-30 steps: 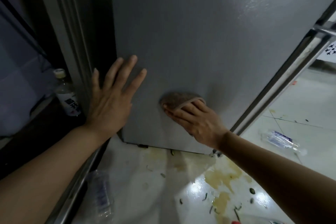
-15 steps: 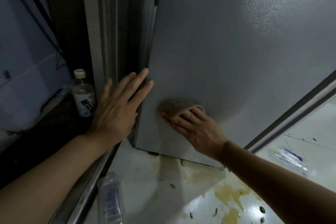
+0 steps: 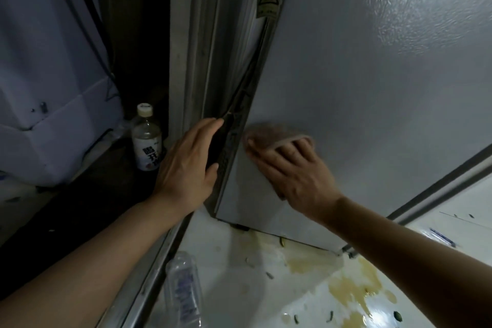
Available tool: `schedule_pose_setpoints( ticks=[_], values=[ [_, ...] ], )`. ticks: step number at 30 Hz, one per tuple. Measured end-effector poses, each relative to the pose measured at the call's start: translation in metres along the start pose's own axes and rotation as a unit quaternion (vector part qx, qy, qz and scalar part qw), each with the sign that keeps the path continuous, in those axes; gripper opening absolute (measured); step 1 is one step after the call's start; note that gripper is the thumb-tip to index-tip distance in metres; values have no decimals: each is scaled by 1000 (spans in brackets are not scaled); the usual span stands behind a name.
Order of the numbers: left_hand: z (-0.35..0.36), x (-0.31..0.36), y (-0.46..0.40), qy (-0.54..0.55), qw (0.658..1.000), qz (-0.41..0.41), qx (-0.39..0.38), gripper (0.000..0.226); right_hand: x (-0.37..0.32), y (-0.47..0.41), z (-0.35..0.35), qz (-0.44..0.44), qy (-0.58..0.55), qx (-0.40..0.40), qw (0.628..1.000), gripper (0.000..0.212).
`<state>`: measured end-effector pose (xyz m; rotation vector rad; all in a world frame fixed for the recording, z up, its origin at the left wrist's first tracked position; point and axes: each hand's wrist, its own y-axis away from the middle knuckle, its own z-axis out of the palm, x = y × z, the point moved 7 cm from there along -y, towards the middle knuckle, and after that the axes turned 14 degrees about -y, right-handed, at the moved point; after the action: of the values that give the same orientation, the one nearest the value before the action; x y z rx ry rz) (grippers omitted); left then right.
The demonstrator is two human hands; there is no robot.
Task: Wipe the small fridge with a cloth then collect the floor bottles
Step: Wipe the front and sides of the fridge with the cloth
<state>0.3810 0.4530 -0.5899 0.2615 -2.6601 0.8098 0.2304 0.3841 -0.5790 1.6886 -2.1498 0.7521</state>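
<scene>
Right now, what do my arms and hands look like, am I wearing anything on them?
Both arms are bare as far as the picture shows: no sleeves, gloves, watch or bracelet in view. The left hand and right hand show no rings that I can make out, and the nails look short and unpainted, though the light is dim. The upper arms are out of frame.

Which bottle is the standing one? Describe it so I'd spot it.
Start at the grey fridge. Left of its corner, in the dark gap, stands a white-capped bottle with a white label. The clear bottle by the metal rail lies on its side.
</scene>
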Motion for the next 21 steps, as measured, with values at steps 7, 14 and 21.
schedule_pose_setpoints(
  ticks=[7,14,21],
  values=[
    [-5,-26,16,1,998,-57,-30,81,11,-24,-29,-15,37,11,999,57],
    [12,-44,22,-6,995,-81,-50,80,3,-43,-21,-12,15,105,994,44],
    [30,-39,35,-4,997,-57,-56,79,-62,-24,73,-109,48,-117,986,56]
  ],
)
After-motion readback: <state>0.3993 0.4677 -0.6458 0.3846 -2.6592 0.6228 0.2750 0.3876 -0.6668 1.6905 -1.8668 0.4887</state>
